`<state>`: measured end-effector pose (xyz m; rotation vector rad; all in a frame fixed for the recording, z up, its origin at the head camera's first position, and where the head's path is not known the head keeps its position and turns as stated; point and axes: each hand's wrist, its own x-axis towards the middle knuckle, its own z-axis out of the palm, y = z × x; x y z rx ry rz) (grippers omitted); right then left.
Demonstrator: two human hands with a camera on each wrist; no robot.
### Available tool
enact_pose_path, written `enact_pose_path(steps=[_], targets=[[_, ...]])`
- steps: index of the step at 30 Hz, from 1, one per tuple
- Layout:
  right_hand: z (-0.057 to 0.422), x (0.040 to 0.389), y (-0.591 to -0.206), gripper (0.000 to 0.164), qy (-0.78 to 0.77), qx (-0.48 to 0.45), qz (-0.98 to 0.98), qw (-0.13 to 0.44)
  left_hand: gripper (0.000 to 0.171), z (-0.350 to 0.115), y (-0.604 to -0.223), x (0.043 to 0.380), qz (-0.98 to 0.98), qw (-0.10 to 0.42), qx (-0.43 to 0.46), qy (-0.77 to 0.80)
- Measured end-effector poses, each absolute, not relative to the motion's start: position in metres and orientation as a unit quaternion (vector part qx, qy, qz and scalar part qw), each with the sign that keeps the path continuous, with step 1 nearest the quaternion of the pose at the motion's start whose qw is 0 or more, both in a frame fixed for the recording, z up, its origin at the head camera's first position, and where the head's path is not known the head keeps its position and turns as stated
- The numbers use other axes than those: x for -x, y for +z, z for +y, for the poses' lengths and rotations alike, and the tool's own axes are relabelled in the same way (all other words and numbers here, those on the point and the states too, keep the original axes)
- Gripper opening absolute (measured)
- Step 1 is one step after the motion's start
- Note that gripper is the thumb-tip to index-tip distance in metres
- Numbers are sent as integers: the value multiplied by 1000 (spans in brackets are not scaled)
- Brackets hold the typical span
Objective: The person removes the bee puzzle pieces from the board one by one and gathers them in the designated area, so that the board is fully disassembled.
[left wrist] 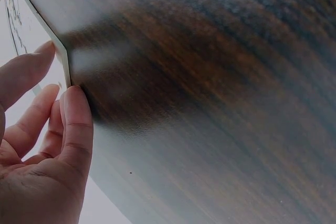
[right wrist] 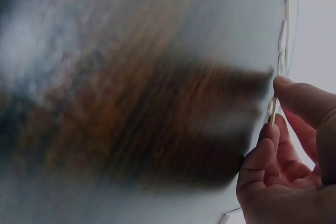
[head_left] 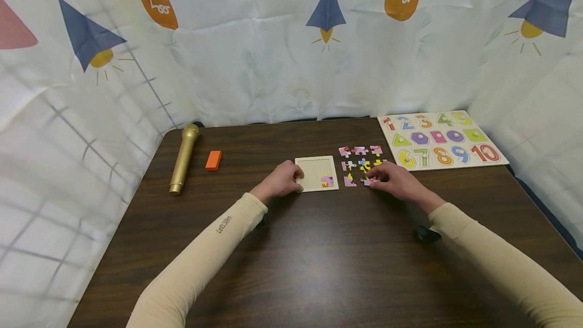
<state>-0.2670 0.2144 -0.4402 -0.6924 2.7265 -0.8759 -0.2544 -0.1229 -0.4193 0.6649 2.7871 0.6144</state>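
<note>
A square wooden puzzle tray (head_left: 310,170) lies flat on the table, with one pink and yellow jigsaw piece (head_left: 327,180) in its lower right corner. My left hand (head_left: 283,178) holds the tray by its left side; the left wrist view shows thumb and fingers at the tray's edge (left wrist: 62,56). To the right of the tray, several loose jigsaw pieces (head_left: 360,151) lie in rows. Over the nearest row, my right hand (head_left: 395,181) pinches a jigsaw piece (head_left: 368,182) between thumb and fingers. That hand partly covers the pieces at the right of the group.
A number and shape board (head_left: 432,158) with coloured pieces lies at the back right. On the left are a gold microphone-shaped object (head_left: 184,160) and an orange block (head_left: 213,160). A printed white curtain (head_left: 255,65) hangs behind the dark wooden table (head_left: 300,257).
</note>
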Motion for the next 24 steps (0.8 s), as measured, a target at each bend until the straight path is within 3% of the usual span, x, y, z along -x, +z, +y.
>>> enact_pose_path(steps=[24], targets=[[211,268,-440,29,-289,226,923,114,31,-123,-421,256,945,104,-226,212]])
